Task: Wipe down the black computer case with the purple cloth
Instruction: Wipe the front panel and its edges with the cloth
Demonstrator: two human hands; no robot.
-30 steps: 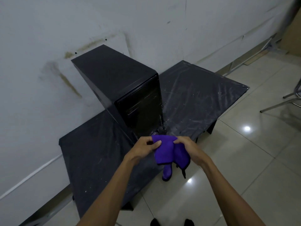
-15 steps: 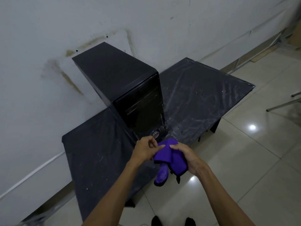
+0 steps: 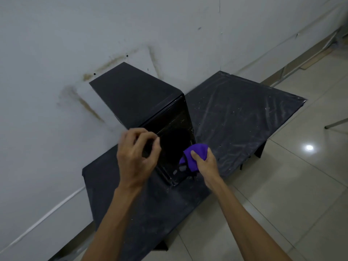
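Note:
The black computer case (image 3: 137, 98) stands upright on a low black table (image 3: 235, 117) against the white wall, its glossy front facing me. My right hand (image 3: 205, 164) grips the bunched purple cloth (image 3: 195, 154) against the lower right of the case's front panel. My left hand (image 3: 135, 157) hovers in front of the upper left of the front panel with fingers loosely curled; it holds nothing, and I cannot tell whether it touches the case. My hands hide part of the front.
The table's top is dusty and speckled, with bare surface to the right of the case. Glossy tiled floor (image 3: 282, 194) lies to the right and front. A metal chair leg (image 3: 337, 124) shows at the right edge. The wall is stained behind the case.
My left hand has let go of the cloth and risen to the case's upper front. My right hand has carried the cloth forward onto the front panel. The view has moved closer.

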